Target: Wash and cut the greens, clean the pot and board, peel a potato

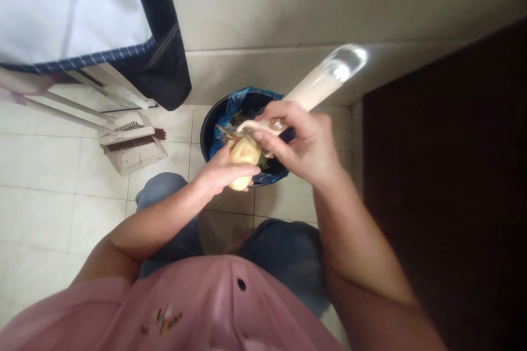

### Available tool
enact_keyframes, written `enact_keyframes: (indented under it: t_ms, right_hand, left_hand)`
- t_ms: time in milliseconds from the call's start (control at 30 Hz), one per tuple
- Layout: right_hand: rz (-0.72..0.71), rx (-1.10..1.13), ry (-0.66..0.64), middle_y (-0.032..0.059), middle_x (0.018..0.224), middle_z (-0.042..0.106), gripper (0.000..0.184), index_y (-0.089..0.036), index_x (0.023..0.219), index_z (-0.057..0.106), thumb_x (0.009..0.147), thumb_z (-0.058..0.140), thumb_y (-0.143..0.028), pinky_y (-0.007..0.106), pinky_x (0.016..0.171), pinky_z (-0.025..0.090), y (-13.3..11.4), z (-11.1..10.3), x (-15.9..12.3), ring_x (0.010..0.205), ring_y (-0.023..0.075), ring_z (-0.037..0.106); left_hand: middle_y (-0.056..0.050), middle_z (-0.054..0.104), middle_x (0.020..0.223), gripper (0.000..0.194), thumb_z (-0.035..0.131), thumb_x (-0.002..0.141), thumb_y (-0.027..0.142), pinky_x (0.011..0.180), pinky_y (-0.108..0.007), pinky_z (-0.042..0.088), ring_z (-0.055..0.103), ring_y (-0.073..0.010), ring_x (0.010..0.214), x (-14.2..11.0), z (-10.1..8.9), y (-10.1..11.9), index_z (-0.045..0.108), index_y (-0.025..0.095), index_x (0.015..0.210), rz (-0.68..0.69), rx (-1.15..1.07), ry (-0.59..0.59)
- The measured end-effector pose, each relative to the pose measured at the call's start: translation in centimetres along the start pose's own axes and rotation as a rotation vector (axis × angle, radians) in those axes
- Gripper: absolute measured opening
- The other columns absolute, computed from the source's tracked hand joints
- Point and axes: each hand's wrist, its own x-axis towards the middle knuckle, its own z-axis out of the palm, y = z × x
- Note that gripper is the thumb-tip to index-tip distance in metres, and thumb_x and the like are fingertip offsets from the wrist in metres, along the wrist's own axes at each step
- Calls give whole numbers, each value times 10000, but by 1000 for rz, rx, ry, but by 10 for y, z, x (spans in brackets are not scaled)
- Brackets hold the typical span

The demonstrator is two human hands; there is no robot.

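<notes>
My left hand (222, 171) is shut around a partly peeled yellow potato (245, 156), held above a black bin (208, 134) lined with a blue plastic bag (234, 104). My right hand (300, 142) grips a cream-coloured peeler (257, 127), whose blade rests on top of the potato and is partly hidden. A thin strip of peel (227, 132) hangs near the blade. Behind my right hand, a long, clear plastic bottle (321, 79) with pale contents points towards the wall; I cannot tell whether it touches my hand.
My blue-jeaned knees (164, 192) flank the bin on the tiled floor (49, 214). To the left stand a dustpan and brush (134, 145) beneath a rack hung with white and navy cloth (90, 16). A dark panel (444, 175) fills the right side.
</notes>
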Motion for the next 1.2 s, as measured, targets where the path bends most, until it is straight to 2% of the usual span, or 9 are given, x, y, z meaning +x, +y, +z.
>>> enact_keyframes:
  t_ms: [67,133,267,367,500,700,867,1033,1200]
  right_hand:
    - [-80,33,-101,36,874,731,336,-250,1068,708,972,608,-556,301,684,535,-7,2,0,745,179,661]
    - [-84,-13,-126,37,843,719,321,-236,1051,714,972,617,-531,295,683,521,-5,2,0,741,177,655]
    - [39,-110,42,45,815,694,271,-227,1044,716,968,628,-472,327,693,531,16,-3,1,730,197,648]
    - [74,-54,120,47,851,706,298,-233,1082,698,962,635,-498,350,717,556,22,-4,0,747,204,652]
    - [22,61,84,50,912,734,338,-238,1062,682,957,629,-554,346,734,574,8,-1,-1,791,203,678]
    - [-103,162,-175,52,949,749,357,-241,1045,703,982,589,-573,309,769,559,-6,8,1,870,195,718]
    - [-28,108,-106,48,923,740,371,-231,1063,702,967,602,-576,306,758,537,7,14,4,856,200,703]
    - [81,-58,22,56,920,729,286,-232,1093,696,955,613,-469,313,734,503,36,17,2,807,205,658]
    - [173,-336,-105,69,845,679,253,-234,1095,721,897,635,-365,313,651,420,61,23,-3,720,217,575]
  left_hand:
    - [-18,664,726,504,822,666,203,494,-289,556,648,-165,535,1,-1,-3,642,174,1135,16,27,-29]
    - [-9,658,709,567,812,659,167,474,-279,548,641,-163,516,0,-1,-4,630,173,1195,6,33,-24]
    - [6,685,769,870,876,624,164,444,-262,547,657,-166,495,-2,-2,0,503,220,1408,-68,-71,-76]
    - [-43,716,832,702,857,758,448,463,-255,566,710,-189,575,3,-4,2,567,193,1345,-117,-243,-157]
    - [-101,743,852,672,578,908,731,449,-241,553,719,-191,605,14,-8,0,652,139,1217,-191,-424,-163]
    - [-60,685,670,567,457,992,640,380,-231,487,653,-178,492,15,-7,2,688,131,1089,-244,-501,-101]
    - [-71,711,740,596,489,962,682,372,-215,461,640,-161,496,12,-7,4,675,145,1140,-213,-518,-143]
    - [-77,698,735,646,492,961,684,375,-228,478,649,-171,498,10,-8,4,638,120,1239,-229,-494,-162]
    - [-52,717,845,666,705,855,643,432,-232,540,697,-172,560,5,-10,7,565,222,1353,-157,-413,-110]
